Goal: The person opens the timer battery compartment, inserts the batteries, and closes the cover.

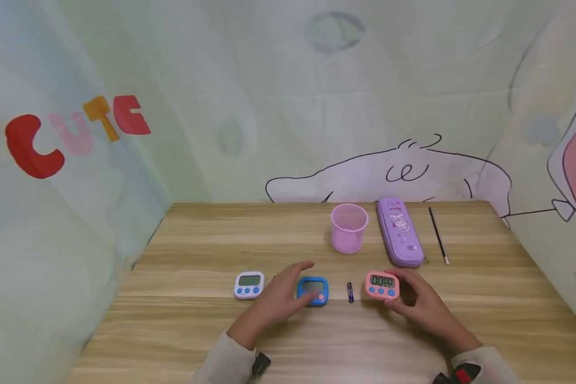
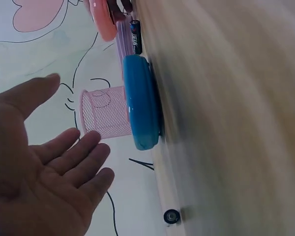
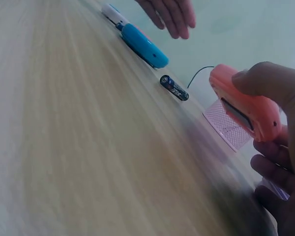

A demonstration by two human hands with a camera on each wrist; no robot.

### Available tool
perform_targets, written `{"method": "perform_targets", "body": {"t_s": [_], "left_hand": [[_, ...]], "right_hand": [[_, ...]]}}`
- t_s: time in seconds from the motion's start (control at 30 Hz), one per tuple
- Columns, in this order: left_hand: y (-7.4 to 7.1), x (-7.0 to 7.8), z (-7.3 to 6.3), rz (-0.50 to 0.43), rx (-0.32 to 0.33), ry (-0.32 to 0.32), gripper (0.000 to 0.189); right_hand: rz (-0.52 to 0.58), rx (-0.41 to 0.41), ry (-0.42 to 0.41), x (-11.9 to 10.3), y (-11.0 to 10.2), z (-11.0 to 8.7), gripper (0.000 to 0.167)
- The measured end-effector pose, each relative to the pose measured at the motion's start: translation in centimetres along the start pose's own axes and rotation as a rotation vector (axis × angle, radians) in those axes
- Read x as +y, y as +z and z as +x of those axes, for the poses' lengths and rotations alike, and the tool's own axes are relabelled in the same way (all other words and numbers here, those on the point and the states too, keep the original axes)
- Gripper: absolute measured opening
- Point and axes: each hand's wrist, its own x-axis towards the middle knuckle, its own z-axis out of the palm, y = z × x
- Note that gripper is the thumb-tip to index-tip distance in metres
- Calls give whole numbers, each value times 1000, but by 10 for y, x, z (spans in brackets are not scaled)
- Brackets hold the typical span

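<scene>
My right hand [image 1: 424, 304] grips a coral-pink digital timer [image 1: 382, 286], thumb on one side and fingers on the other. Its display shows zeros, and in the right wrist view the timer [image 3: 250, 108] is held clear of the wooden table. My left hand [image 1: 279, 292] hovers with relaxed, spread fingers beside a blue timer [image 1: 312, 286], holding nothing. That blue timer [image 2: 141, 103] lies on the table. Between the blue and pink timers rests a small dark battery [image 1: 350, 292]. A white timer [image 1: 249, 282] with blue buttons lies left of my left hand.
Behind the timers stands a pink mesh cup [image 1: 348, 237]. To its right lie a purple pencil case [image 1: 399, 234] and a black pencil [image 1: 439, 234]. Another battery [image 2: 171, 216] shows end-on in the left wrist view. A printed cloth backdrop [image 1: 221, 106] borders the table.
</scene>
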Motion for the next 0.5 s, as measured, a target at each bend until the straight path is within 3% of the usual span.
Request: {"method": "perform_targets", "body": {"t_s": [0.2, 0.5], "left_hand": [[3, -9, 1, 20, -82, -24, 77], [4, -21, 3, 30, -163, -100, 75]], "right_hand": [[17, -9, 15, 5, -1, -2, 62], [-46, -59, -25, 4, 1, -1, 61]]}}
